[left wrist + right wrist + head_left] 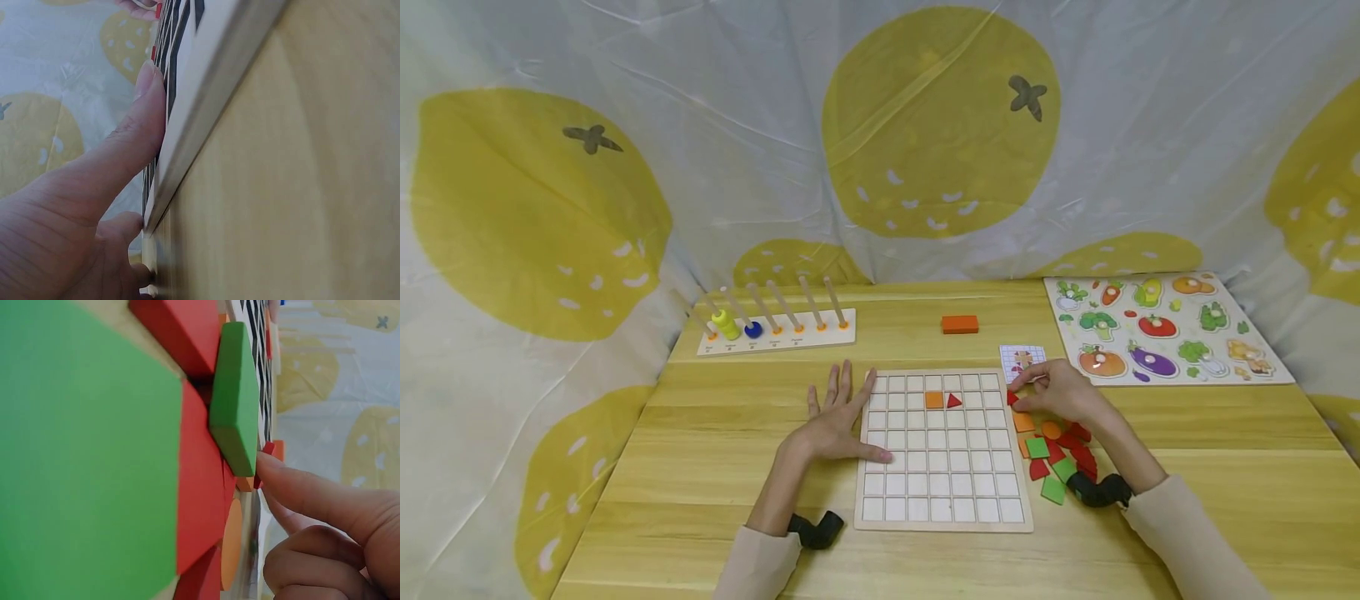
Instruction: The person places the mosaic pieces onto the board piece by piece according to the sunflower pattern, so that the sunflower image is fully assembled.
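My left hand (833,425) lies with spread, straight fingers along the left edge of a white grid board (943,527), its thumb resting on the squares. In the left wrist view that thumb (134,122) presses over the board's rim. Between thumb and forefinger my right hand (1060,392) pinches a small red triangle piece (1012,398) just off the board's right edge. The right wrist view shows the red triangle piece (267,450) at the thumb tip. On the grid, an orange square (933,400) sits left of another red triangle (953,401).
Loose green, red and orange pieces (1052,490) lie right of the board. A pattern card (1011,354) is behind them, near a vegetable puzzle (1172,375). At the back stand a peg rack (820,337) with rings and an orange block (959,324).
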Demonstrator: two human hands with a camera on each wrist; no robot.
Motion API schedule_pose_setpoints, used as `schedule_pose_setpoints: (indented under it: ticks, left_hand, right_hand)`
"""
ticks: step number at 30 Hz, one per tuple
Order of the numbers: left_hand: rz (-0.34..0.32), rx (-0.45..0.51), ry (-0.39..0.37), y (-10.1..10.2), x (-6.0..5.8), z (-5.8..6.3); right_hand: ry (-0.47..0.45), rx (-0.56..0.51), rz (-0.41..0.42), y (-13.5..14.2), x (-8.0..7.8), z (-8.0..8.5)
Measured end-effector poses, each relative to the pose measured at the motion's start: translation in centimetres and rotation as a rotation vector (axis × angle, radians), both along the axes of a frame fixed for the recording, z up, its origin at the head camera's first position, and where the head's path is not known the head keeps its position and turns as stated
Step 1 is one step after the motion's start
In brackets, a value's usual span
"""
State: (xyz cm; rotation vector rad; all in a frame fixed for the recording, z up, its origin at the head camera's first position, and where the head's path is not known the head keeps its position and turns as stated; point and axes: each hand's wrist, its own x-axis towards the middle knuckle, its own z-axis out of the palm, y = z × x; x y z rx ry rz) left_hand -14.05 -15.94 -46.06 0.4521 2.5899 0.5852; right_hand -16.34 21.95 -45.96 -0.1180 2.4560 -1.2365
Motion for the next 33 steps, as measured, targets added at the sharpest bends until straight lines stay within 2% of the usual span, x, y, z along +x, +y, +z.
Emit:
schedule_pose_setpoints:
  ticks: [16,22,33]
  left_hand:
    - [0.0,-0.01,0.001,-0.1,-0.1,-0.2]
    - [-0.002,-0.013,0.004,0.0,-0.1,-0.1]
    - [-0.003,-0.007,0.0,0.0,-0.2,-0.1]
  right_hand:
    - [-0.021,0.033,0.005,-0.2,0.0,0.1]
    - [0.017,0.066,-0.006,0.5,0.1,0.5]
    - [0.013,0.0,0.012,1.1,0.0,0.7]
